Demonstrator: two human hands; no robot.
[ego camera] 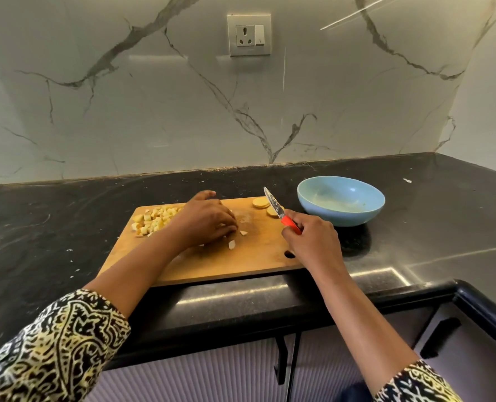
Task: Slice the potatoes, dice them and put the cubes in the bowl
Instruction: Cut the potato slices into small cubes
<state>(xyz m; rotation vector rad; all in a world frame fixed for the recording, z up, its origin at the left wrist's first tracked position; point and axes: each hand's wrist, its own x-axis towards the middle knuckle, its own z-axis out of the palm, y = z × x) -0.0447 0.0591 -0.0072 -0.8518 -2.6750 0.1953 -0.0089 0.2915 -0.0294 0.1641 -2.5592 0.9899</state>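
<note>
Left to right:

- Pile of potato cubes (154,220) at the 10 o'clock corner of the cutting board (255,256).
- My left hand (206,220) is just right of the pile, palm down, fingers curled with the tips on the board over a few pieces. Can't tell if they're pinching anything.
- Stray cubes (231,244) at 5 o'clock from those fingertips, just beside them.
- Two round potato slices (260,202) at the board's far edge, 2 o'clock from my left hand and well clear of it.
- My right hand (310,239) is wrapped tight on the red handle of the knife (272,203). Blade axis: tip at 11 o'clock, handle at 5. It crosses the nearer slice; contact or hover, can't tell.
- Blue bowl (342,219) off the board at 1 o'clock from my right hand, no cubes visible in it.

Key relation: the uncut slices sit at the blade, so the knife hand is the nearer one. The left has to cross toward 2 o'clock to steady them. Nothing bowled yet, so I'd guess roughly midway.
</note>
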